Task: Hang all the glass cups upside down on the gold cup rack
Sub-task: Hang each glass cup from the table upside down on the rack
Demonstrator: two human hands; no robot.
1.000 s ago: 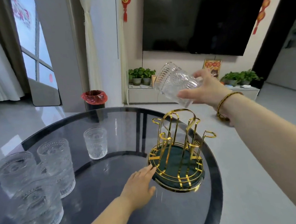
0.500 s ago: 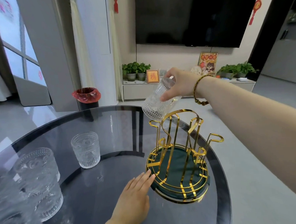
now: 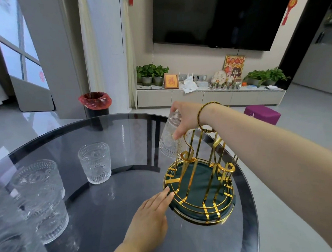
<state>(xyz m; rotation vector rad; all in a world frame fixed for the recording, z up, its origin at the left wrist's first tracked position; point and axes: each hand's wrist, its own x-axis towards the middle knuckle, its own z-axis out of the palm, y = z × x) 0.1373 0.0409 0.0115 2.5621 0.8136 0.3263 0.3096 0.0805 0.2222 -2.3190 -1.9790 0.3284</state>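
Gripping an inverted glass cup (image 3: 169, 142), the right hand (image 3: 185, 118) held it at the gold cup rack (image 3: 199, 188), near the tabletop's right edge.
Fingers were clamped around the cup's base; the left hand (image 3: 147, 220) lay flat, fingers together, fingertips (image 3: 168, 193) touching the rack's rim.

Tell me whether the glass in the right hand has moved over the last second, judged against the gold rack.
Yes. The held glass has come down from above the gold rack and tipped mouth-down beside its far-left prong.
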